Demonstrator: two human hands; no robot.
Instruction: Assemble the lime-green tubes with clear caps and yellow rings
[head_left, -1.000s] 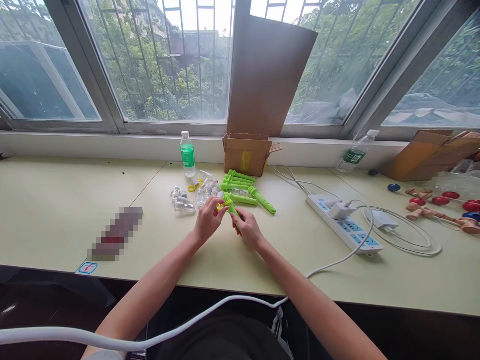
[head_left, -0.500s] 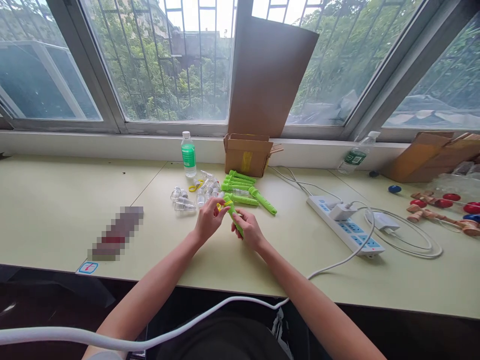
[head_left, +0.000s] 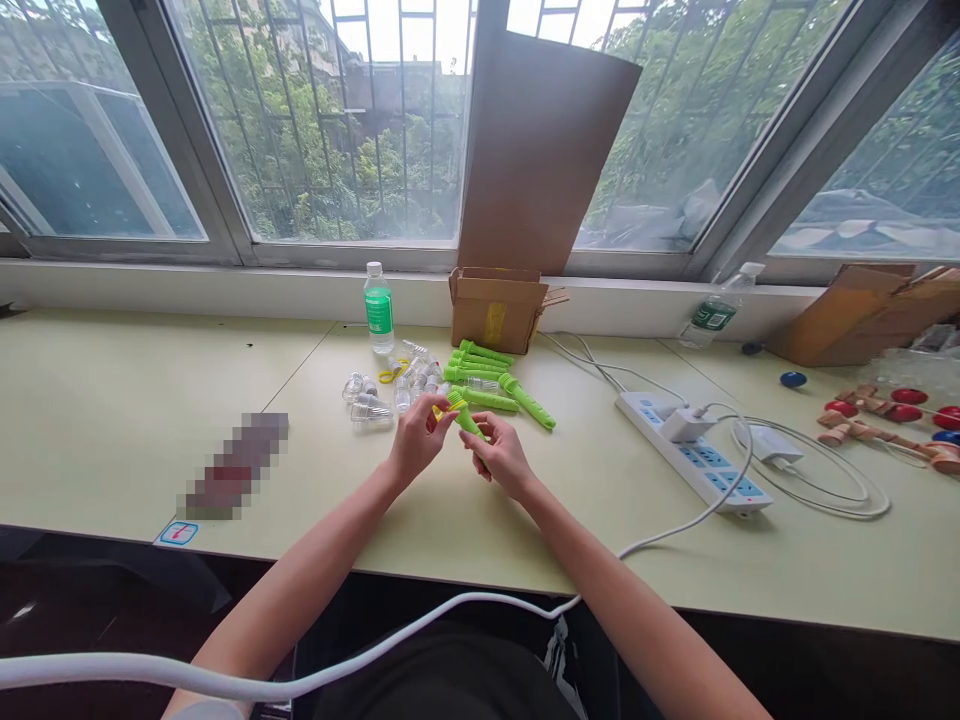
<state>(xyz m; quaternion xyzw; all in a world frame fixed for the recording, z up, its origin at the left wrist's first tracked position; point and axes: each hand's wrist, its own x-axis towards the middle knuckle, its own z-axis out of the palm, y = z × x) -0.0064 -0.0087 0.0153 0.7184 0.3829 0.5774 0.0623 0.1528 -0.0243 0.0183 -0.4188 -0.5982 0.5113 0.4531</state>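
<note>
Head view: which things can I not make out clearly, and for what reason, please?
All in the head view:
- Green tube in hand: lower part, partly covered by the right hand.
- Yellow part at its top: partly covered by the left hand.
- Blurred patch: pixelation hides what lies there.
- Middle box: its front wall hides the inside.
- Bottle: small label print, too small.

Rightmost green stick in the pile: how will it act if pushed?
The green stick may roll in a curve: it looks rounded and is wider at one end. Probably stiff, as it lies straight. Likely light, since it looks like molded plastic, though whether it's hollow isn't visible.
</note>
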